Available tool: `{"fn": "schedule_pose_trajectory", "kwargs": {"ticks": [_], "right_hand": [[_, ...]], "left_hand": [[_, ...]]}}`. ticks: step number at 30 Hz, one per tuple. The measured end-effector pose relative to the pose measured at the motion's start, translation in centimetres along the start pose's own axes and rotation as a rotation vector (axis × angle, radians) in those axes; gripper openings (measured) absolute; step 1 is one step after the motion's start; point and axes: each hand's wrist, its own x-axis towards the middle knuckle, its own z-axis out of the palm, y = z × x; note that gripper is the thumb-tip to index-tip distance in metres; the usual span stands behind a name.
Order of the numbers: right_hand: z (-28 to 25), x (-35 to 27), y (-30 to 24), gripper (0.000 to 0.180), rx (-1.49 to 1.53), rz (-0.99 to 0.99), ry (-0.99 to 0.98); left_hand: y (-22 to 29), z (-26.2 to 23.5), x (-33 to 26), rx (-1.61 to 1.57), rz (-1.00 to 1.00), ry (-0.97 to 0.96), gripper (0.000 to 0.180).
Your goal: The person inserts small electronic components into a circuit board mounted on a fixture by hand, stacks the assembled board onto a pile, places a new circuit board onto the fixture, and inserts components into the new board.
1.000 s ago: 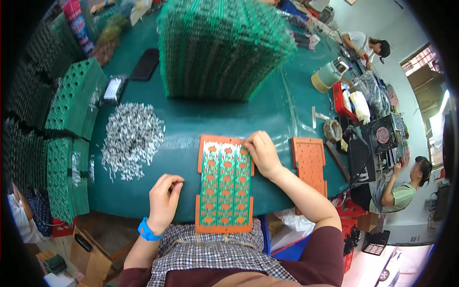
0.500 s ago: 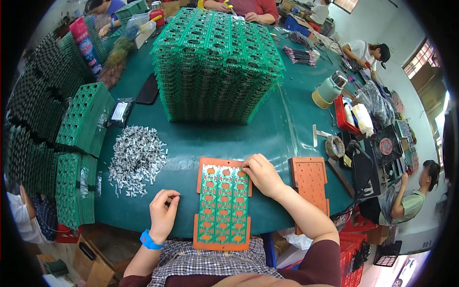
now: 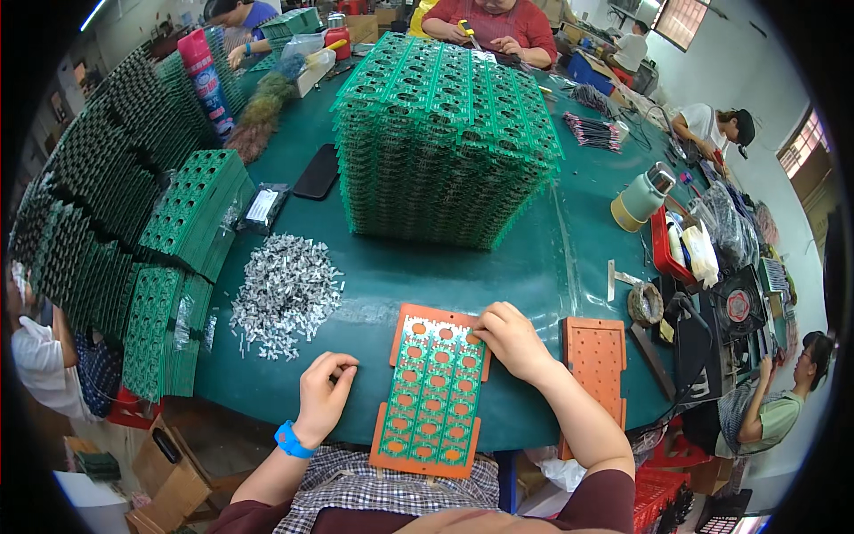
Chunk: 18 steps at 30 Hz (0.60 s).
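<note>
Head view, and here's your right hand (image 3: 514,341), fingers bunched at the far right corner of the green perforated circuit-board panel (image 3: 422,380); whether they pinch it or merely touch, you can't tell from here. That panel lies flat on the orange-red notched plate (image 3: 422,468), slightly skewed before you, the plate's near end overlapping your checked cloth apron (image 3: 338,481).

Over to your left hand (image 3: 325,392): half curled, thumb a little off the fingers, nothing visible in its hold, just left of the plate and apart from it. Beyond it, a loose heap of small silvery-white pieces (image 3: 286,294) sits on the dark green counter (image 3: 374,285). Straight ahead towers the big block of stacked green boards (image 3: 445,169)! And out right, near your forearm, lies a second orange-red plate, dotted with small holes (image 3: 594,356).
</note>
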Motion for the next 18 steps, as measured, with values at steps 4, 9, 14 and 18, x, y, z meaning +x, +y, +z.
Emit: {"fn": "schedule_pose_trajectory", "kwargs": {"ticks": [4,9,14,18], "right_hand": [[-0.1,0.0,0.2,0.012,0.034,-0.007,0.044],[-1.0,0.1,-0.8,0.011,0.104,0.075,0.008],[-0.5,-0.2,-0.7,0.01,0.0,0.054,-0.003],[-0.4,0.0,-1.3,0.009,-0.047,0.057,0.004]], "left_hand": [[0.1,0.0,0.2,-0.01,0.023,-0.002,0.009],[0.4,-0.2,0.2,-0.017,0.009,-0.012,0.009],[0.2,-0.3,-0.1,-0.021,0.005,-0.026,0.009],[0.3,-0.4,-0.1,-0.039,0.009,-0.025,0.008]]}}
